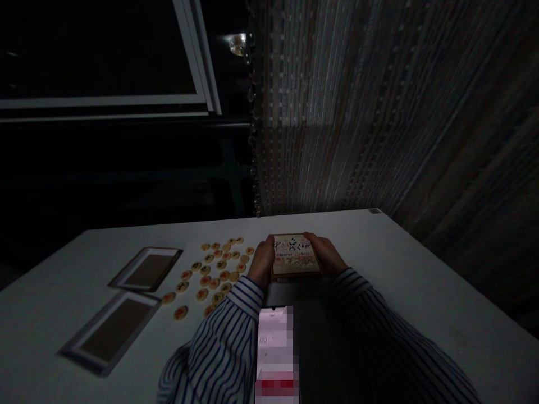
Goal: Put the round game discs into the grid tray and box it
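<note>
Between both hands is a flat Chinese chess box (296,262) with printed lettering on its face. My left hand (263,261) grips its left edge, fingers wrapped round the side. On the right edge my right hand (327,254) has hold of it too, thumb near the top corner. The undersides of the fingers are hidden. To the left of my left hand, several round chess pieces (205,281) with red or black characters lie scattered on the white table (404,280). A few show blank faces.
Two shallow open trays, an upper one (174,258) and a lower one (86,363), lie left of the pieces. A lit phone (273,331) is below the box, between my forearms. A bead curtain (320,157) hangs behind the table's far edge. The room is dark.
</note>
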Motion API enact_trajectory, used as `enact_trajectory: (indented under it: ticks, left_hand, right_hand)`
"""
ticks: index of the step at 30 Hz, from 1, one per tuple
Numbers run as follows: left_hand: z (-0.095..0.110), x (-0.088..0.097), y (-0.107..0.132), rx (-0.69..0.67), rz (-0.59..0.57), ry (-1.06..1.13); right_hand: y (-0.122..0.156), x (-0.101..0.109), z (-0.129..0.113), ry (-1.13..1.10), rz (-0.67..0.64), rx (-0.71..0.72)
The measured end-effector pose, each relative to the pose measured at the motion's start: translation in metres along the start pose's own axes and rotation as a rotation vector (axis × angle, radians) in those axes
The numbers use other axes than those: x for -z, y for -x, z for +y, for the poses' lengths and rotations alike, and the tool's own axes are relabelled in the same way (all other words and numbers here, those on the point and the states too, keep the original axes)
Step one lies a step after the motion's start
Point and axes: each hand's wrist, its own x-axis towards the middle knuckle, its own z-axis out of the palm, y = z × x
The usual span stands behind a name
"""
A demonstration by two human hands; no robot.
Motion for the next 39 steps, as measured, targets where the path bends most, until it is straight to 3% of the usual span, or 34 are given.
enact_trajectory:
  ticks: [6,14,23,32,39]
  left_hand:
    - [0.007,0.000,-0.001,-0.093,0.086,-0.162]
    - [0.018,-0.009,-0.014,-0.043,0.089,-0.009]
    - [0.025,-0.018,-0.009,0.060,-0.119,0.035]
    - [0.029,-0.021,-0.010,0.097,-0.224,-0.086]
    - [0.025,-0.040,-0.014,0.103,-0.270,-0.063]
  right_hand:
    - [0.005,0.003,-0.003,0.012,-0.107,0.015]
    - [0.017,0.020,-0.010,0.031,-0.244,-0.004]
    - [0.015,0.028,-0.025,-0.011,-0.212,0.015]
    - [0.012,0.055,-0.038,-0.079,-0.186,0.023]
    - [0.009,0.077,-0.043,-0.074,-0.180,0.015]
